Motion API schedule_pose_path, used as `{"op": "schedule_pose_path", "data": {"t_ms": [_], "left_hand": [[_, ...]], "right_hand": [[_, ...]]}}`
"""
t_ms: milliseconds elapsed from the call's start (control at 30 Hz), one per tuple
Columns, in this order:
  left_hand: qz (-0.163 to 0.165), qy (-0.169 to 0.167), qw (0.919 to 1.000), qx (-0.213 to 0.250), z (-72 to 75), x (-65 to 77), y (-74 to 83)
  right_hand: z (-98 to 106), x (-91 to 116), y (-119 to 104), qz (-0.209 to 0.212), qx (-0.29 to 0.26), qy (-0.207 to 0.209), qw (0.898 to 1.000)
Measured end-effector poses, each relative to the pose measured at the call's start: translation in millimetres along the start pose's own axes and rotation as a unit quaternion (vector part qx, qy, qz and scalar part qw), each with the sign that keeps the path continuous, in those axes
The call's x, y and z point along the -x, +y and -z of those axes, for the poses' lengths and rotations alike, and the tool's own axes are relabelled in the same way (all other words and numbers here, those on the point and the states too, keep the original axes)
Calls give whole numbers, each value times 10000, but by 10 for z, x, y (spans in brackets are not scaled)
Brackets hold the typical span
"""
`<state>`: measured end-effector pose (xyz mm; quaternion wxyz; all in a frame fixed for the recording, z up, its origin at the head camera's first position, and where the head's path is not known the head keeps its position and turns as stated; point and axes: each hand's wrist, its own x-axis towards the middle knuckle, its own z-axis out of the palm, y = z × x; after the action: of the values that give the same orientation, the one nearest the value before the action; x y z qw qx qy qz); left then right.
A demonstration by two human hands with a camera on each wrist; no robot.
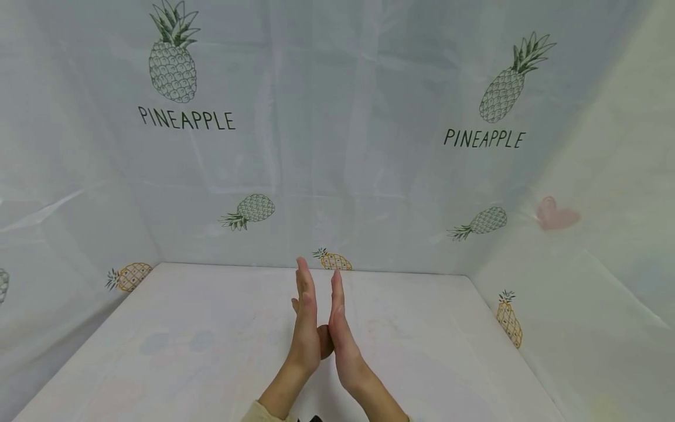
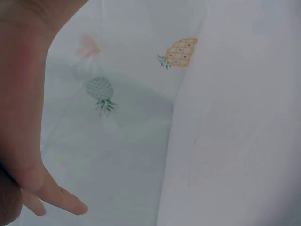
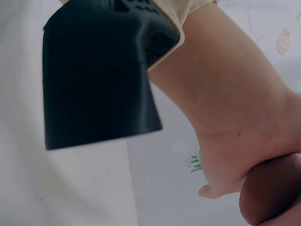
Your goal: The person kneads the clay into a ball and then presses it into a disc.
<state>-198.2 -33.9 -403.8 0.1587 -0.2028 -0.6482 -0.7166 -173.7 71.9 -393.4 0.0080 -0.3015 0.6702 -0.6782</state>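
Observation:
In the head view my left hand (image 1: 306, 331) and right hand (image 1: 344, 349) stand upright, palms facing, above the white tabletop. A brown, rounded, smooth object (image 1: 326, 342) sits between the lower palms and touches both. The fingers of each hand are straight, with a gap between the two sets of fingertips. From the right wrist, the brown object (image 3: 268, 195) shows large at the lower right against a palm. Only a sliver of it appears at the left wrist view's lower left corner. The palms hide its sides, so its exact kind cannot be told.
The white tabletop (image 1: 211, 328) meets pale sheeting (image 1: 337, 146) printed with pineapples at the back and sides. A pink heart (image 1: 556, 214) marks the right side. In the right wrist view a black device (image 3: 99, 84) is strapped by a beige sleeve (image 3: 188, 7).

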Motion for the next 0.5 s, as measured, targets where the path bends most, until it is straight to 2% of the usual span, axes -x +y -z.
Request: {"op": "schedule_pose_path", "data": {"t_ms": [200,500], "left_hand": [[228,7,9997,-57,3,-2,-63],[252,-129,9995,-109,-16,-2,-134]], "right_hand": [[0,0,-8,165,-37,4,9999],[26,-8,-19,245,-106,-17,9996]]}}
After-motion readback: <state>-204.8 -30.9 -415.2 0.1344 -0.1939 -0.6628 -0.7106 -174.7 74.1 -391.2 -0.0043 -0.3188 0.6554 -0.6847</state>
